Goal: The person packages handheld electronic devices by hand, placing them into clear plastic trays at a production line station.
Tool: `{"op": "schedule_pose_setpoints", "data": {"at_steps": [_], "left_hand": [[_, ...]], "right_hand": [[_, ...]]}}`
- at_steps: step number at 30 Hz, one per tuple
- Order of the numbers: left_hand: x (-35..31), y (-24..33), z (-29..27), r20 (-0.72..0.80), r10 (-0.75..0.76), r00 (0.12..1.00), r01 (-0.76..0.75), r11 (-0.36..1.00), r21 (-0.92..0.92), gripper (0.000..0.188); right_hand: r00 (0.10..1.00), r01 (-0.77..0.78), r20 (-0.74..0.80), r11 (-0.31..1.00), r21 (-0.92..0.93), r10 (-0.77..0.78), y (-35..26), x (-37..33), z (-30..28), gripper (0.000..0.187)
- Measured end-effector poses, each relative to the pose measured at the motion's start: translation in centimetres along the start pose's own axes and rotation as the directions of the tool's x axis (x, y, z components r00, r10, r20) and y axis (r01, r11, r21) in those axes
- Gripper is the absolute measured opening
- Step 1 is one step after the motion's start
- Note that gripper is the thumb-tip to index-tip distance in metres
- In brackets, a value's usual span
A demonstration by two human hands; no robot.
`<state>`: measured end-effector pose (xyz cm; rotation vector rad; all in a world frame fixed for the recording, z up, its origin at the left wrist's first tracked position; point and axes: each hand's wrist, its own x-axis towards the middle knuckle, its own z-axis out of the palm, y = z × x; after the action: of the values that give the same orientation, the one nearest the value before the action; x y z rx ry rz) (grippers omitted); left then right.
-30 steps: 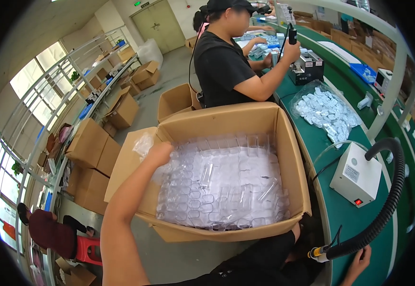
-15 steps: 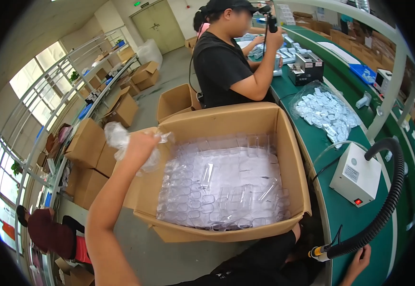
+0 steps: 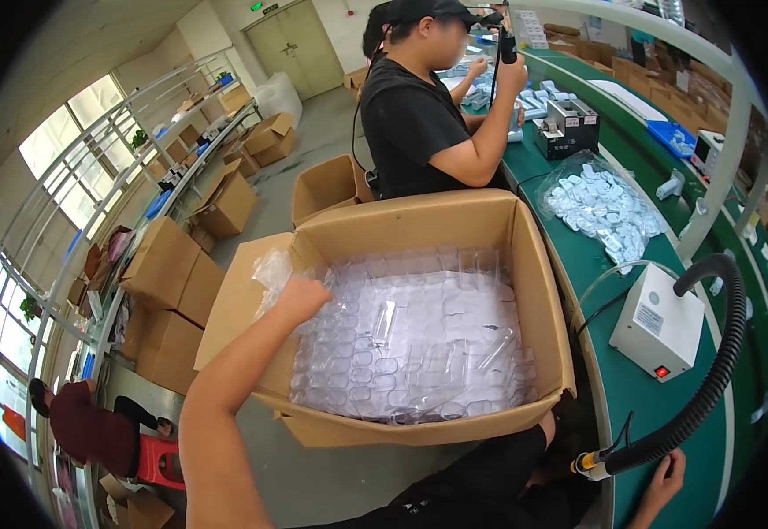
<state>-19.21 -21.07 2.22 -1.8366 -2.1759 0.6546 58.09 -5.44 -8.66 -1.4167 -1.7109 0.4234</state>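
— What was the room like?
— A workshop with a grey concrete floor [image 3: 313,150] and tall windows [image 3: 58,176] on the left letting in bright daylight.
— And the furniture?
— Metal racks [image 3: 137,167] ran beside stacked cardboard cartons [image 3: 168,269]; a long green table [image 3: 666,414] curved along the right, double doors [image 3: 300,44] at the far end.

white box unit [image 3: 658,322], bagged white parts [image 3: 602,207]

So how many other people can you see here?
2: one in a black shirt at the green bench beyond the cardboard box, one in dark red low by the shelves. Others may be hidden.
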Motion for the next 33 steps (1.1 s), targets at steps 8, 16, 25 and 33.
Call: {"op": "schedule_pose_setpoints", "data": {"at_steps": [8,16,25,33], "left_hand": [[0.1,-1.7,-1.5,0.100,-0.116,0.988,0.132,0.975,-0.178,0.016],[-2.9,-1.3,-4.8,-0.229,-0.247,0.941,0.140,0.906,-0.400,0.016],[-1.0,1.7,-5.6,0.212,-0.162,0.964,0.159,0.987,0.033,0.011],[1.3,0.3,-0.7,0.345,-0.207,0.916,0.235,0.971,-0.041,0.018]], "right_hand": [[1.000,-0.023,0.015,0.997,0.067,0.022,-0.5,0.3,0.3,0.017],[0.997,-0.075,-0.032,0.996,0.042,0.077,0.1,-0.1,0.2,0.017],[0.999,-0.044,-0.006,0.997,0.059,0.044,0.9,0.0,0.0,0.018],[0.999,-0.054,0.004,0.997,0.054,0.053,-0.2,-0.1,0.1,0.017]]}}
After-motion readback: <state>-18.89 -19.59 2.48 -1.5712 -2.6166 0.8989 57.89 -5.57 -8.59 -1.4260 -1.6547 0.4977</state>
